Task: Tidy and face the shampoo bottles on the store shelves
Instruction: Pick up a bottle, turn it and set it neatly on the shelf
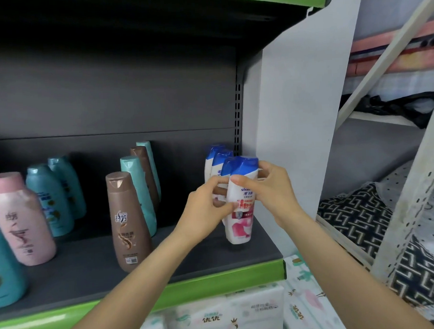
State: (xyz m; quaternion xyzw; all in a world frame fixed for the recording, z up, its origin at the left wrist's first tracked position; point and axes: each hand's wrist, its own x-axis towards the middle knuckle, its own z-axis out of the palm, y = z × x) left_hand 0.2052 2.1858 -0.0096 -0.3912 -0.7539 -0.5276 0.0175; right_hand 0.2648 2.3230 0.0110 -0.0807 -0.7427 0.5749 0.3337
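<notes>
gripping from both sides, the left hand [208,209] and right hand [269,189] curl their fingers round the front white bottle [240,213], upright at the shelf [215,264] right end, label outward; both hands equally near, the row behind it.

White bottle [240,205] reads "shoulders"; brown bottle [126,223] "拉芳".

white bottles [240,208]: four, blue caps
teal bottles [49,201]: five
brown bottles [129,223]: two
pink bottle [22,220]: one
hands [208,209]: two
</notes>
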